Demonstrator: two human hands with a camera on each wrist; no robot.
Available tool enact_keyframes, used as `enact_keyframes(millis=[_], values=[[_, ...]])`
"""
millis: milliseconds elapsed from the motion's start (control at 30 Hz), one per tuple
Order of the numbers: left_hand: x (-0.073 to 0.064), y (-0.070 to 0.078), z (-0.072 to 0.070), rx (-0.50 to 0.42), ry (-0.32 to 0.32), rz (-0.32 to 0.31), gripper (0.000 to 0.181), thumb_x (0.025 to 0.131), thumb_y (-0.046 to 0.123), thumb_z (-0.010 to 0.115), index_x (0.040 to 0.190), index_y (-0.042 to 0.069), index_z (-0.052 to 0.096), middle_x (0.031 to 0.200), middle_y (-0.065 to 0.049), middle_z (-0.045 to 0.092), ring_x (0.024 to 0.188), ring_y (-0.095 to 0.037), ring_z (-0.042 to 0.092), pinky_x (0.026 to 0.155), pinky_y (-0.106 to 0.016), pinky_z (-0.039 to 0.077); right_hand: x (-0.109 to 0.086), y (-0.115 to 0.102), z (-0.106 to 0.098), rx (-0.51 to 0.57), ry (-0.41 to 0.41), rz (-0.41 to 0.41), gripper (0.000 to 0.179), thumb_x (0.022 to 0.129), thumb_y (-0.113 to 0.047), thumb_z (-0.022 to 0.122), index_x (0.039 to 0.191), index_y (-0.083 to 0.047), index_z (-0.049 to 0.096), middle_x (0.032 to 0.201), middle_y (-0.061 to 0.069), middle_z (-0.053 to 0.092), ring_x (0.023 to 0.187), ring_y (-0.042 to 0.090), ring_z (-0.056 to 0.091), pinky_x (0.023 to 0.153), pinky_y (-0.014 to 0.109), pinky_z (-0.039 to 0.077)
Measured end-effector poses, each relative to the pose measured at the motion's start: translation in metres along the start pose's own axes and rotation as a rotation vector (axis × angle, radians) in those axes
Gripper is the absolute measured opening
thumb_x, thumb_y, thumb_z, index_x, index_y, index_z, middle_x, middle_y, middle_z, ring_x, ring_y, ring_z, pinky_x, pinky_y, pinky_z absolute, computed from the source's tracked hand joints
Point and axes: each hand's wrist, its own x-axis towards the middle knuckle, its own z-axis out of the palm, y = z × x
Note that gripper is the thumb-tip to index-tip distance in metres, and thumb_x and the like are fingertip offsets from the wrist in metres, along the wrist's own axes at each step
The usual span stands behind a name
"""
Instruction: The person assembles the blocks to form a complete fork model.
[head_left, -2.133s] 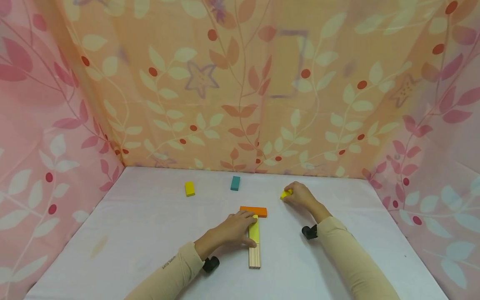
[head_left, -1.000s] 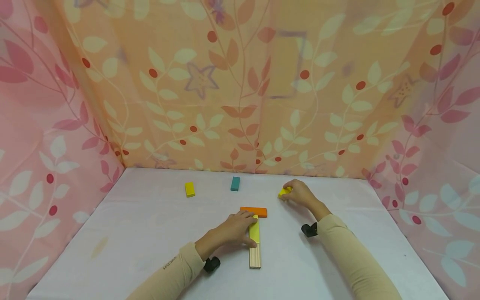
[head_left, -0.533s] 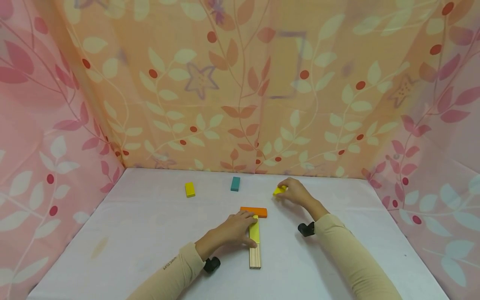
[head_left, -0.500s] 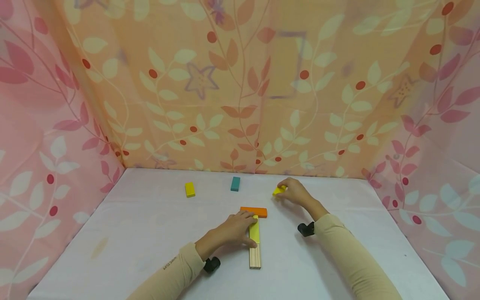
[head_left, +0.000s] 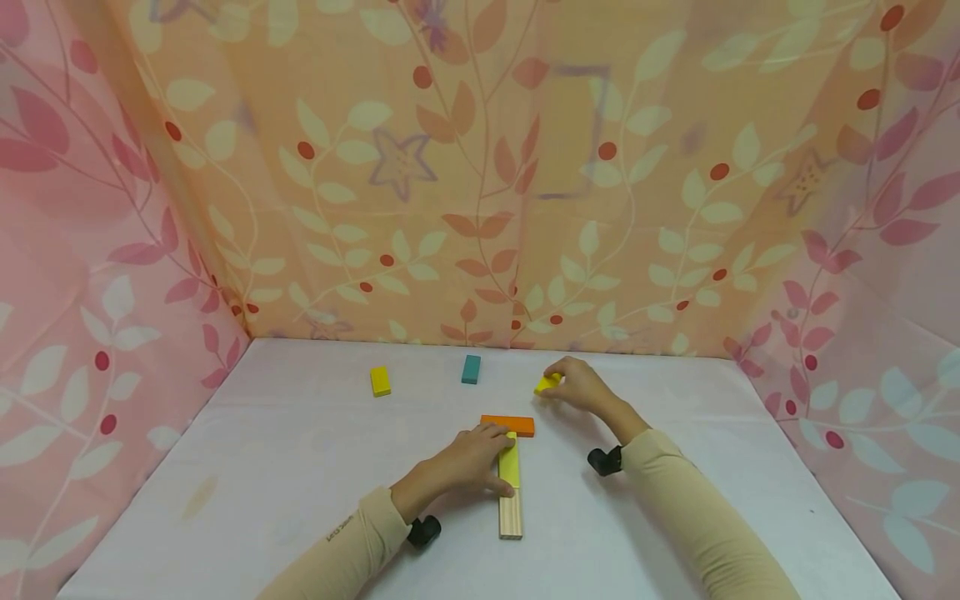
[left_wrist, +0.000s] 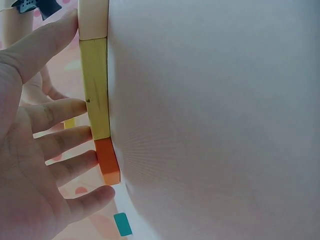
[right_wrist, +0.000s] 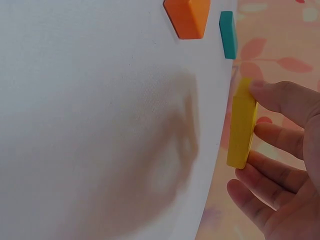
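Note:
In the head view my left hand (head_left: 463, 460) lies over a row of wooden blocks, its fingers fairly straight. The left wrist view has those fingertips touching a yellow block (left_wrist: 95, 90) and an orange block (left_wrist: 107, 160), with the thumb at a plain wood block (left_wrist: 93, 20). The orange block (head_left: 517, 427) lies crosswise at the row's far end; the plain block (head_left: 510, 521) is nearest the body. My right hand (head_left: 583, 389) pinches another yellow block (right_wrist: 241, 131) between thumb and fingers. It is held above the table, right of the orange block, and casts a shadow.
Farther back on the white-covered table (head_left: 285, 467) lie a yellow block (head_left: 380, 381) on the left and a teal block (head_left: 471, 369) near the middle. Patterned cloth (head_left: 480, 208) hangs behind the table and along both sides.
My right hand has carried the pinched yellow block a short way left, toward the row's far end. The left hand and the blocks on the table have stayed in place.

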Motion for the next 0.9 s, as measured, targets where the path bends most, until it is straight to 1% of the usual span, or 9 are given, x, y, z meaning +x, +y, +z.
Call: enact_keyframes(millis=[267, 400, 600, 900], values=[[0.000, 0.001, 0.000, 0.005, -0.001, -0.006, 0.076, 0.073, 0.057, 0.078, 0.137, 0.021, 0.056, 0.148, 0.000, 0.048, 0.138, -0.021, 0.041, 0.112, -0.047, 0.038, 0.002, -0.006, 0.006, 0.016, -0.002, -0.004, 0.039, 0.083, -0.025, 0.076, 0.113, 0.000, 0.070, 0.114, 0.015, 0.068, 0.107, 0.032, 0.059, 0.098, 0.050, 0.048], [0.001, 0.000, -0.001, 0.007, -0.011, -0.001, 0.078, 0.073, 0.058, 0.077, 0.138, 0.020, 0.055, 0.149, 0.000, 0.047, 0.139, -0.021, 0.039, 0.111, -0.047, 0.038, 0.002, -0.010, 0.008, 0.002, -0.015, -0.013, 0.039, 0.083, -0.026, 0.076, 0.112, -0.001, 0.071, 0.114, 0.015, 0.067, 0.107, 0.031, 0.059, 0.098, 0.050, 0.048], [0.001, 0.000, -0.002, 0.008, -0.019, 0.011, 0.079, 0.074, 0.058, 0.077, 0.139, 0.020, 0.054, 0.149, -0.001, 0.047, 0.140, -0.022, 0.039, 0.111, -0.047, 0.039, 0.003, -0.015, 0.013, 0.004, -0.018, 0.002, 0.039, 0.082, -0.028, 0.078, 0.112, -0.003, 0.071, 0.114, 0.013, 0.066, 0.107, 0.029, 0.059, 0.099, 0.047, 0.048], [0.000, 0.000, -0.001, 0.004, -0.007, 0.009, 0.077, 0.074, 0.057, 0.077, 0.137, 0.019, 0.055, 0.148, -0.001, 0.048, 0.139, -0.022, 0.040, 0.110, -0.048, 0.039, 0.006, -0.020, 0.021, 0.008, -0.035, 0.007, 0.038, 0.081, -0.028, 0.079, 0.110, -0.005, 0.072, 0.112, 0.011, 0.066, 0.105, 0.027, 0.059, 0.099, 0.045, 0.049]])
